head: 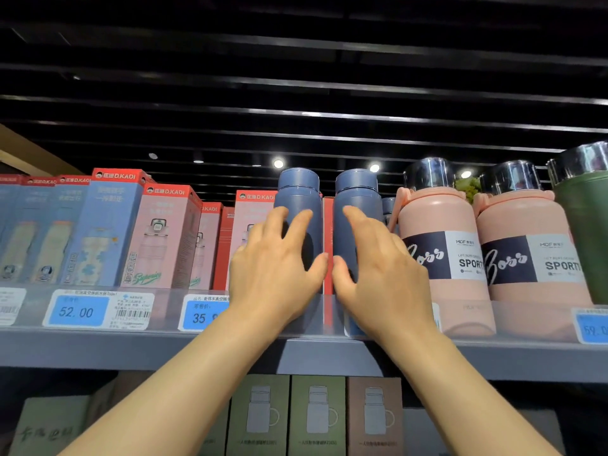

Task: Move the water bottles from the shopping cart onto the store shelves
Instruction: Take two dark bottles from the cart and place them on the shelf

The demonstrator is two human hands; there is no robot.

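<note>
Head view, looking up at the top shelf [329,352]; two blue bottles stand upright side by side on it, near centre, a narrow gap between them.

Left hand [279,261] on the left blue bottle [297,205]; fingers spread and lightly curved round its front, thumb reaching toward 3 o'clock at the bottle's lower right edge; grasping the bottle, loosely as far as can be seen.

Right hand [378,263] on the right blue bottle [357,205]; fingers point toward 11 o'clock across its front, thumb curled at its lower left edge; grasping that bottle likewise; the two thumbs nearly meet in the gap.

At 9 o'clock of the left bottle: a row of boxed bottles, pink boxes [164,238] with red tops just beside it, blue boxes [105,225] farther out.

At 3 o'clock of the right bottle: two pink jugs [441,218] with shiny metal caps and dark-and-white labels; the nearer one just beside the right hand; a green jug [589,232] at the frame edge beyond.

Price tags [79,311] along the shelf's clear front strip; one reads 52.00.

At 6 o'clock, on the lower shelf: green and brown boxes [317,416] printed with mug outlines.

Shopping cart not in view.
</note>
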